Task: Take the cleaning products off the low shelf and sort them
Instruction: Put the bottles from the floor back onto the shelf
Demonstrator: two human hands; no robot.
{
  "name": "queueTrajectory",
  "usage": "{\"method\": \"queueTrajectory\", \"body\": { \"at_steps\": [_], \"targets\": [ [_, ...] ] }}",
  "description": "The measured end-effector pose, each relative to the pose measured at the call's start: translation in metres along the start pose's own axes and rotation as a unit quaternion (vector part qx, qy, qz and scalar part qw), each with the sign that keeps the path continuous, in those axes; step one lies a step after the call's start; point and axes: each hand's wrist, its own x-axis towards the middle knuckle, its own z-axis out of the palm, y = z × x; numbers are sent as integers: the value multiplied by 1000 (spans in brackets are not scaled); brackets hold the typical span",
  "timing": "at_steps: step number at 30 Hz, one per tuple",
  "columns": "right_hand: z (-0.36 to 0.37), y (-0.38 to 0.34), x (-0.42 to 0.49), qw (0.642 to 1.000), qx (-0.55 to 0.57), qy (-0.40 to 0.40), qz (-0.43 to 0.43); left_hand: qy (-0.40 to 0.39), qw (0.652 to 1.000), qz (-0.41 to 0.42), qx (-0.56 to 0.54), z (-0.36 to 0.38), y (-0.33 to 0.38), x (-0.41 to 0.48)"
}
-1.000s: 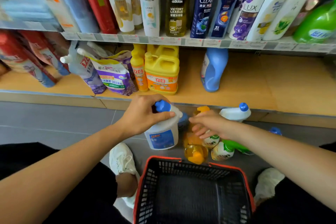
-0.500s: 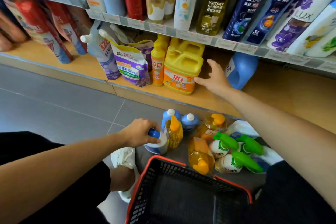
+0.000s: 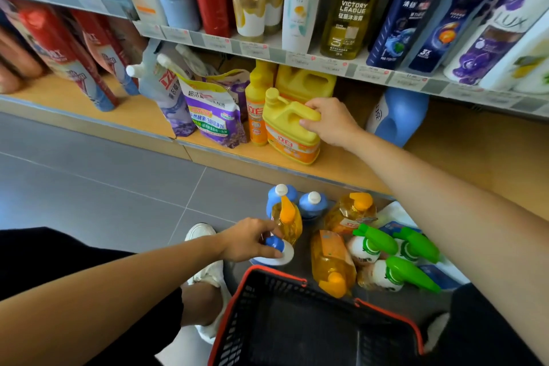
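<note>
- Since half a second ago the right hand [image 3: 334, 123] has closed on the yellow jug [image 3: 289, 134] on the low shelf [image 3: 430, 163]; fingers and thumb now clamp its handle
- Left hand [image 3: 248, 239] pinches the blue cap of a white bottle [image 3: 280, 254] standing on the floor [image 3: 118, 187]
- The jug looks heavy, so seat the handle deep in the fingers and lift straight up, clear of the orange bottle [image 3: 257, 116] touching the jug's far side from the fingers
</note>
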Motion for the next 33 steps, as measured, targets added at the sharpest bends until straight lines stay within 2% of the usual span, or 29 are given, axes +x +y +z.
{"method": "queueTrajectory", "body": {
  "at_steps": [5,7,9,12,14,19,22,24,29,31,33],
  "targets": [
    [-18,-1,-6,998,-20,27,49,-46,998,-35,33,-16,10,-3],
    [-27,-1,-14,999,-17,27,35,-20,997,-47,63,-29,16,-4],
    [-36,-2,-26,999,-24,23,16,78,994,-40,65,-46,24,-2],
    [-60,-5,-46,999,-31,12,-3,272,961,-18,-44,-76,43,2],
    [-77,-11,-61,999,-30,-6,-14,330,939,20,-90,-94,61,5],
    [-108,-37,-102,999,-18,-17,-24,281,947,141,-68,-118,112,8],
    [-123,-44,-127,999,27,7,-16,268,946,182,-19,-129,135,7],
    [-126,-43,-142,996,76,36,-2,249,948,195,-28,-133,145,6],
    [-122,-22,-172,957,278,57,52,170,953,194,-162,-116,167,8],
    [-126,-13,-178,941,332,35,63,107,943,187,-252,-110,174,8],
    [-133,-8,-180,931,359,6,60,62,934,187,-299,-110,175,6]
  ]
}}
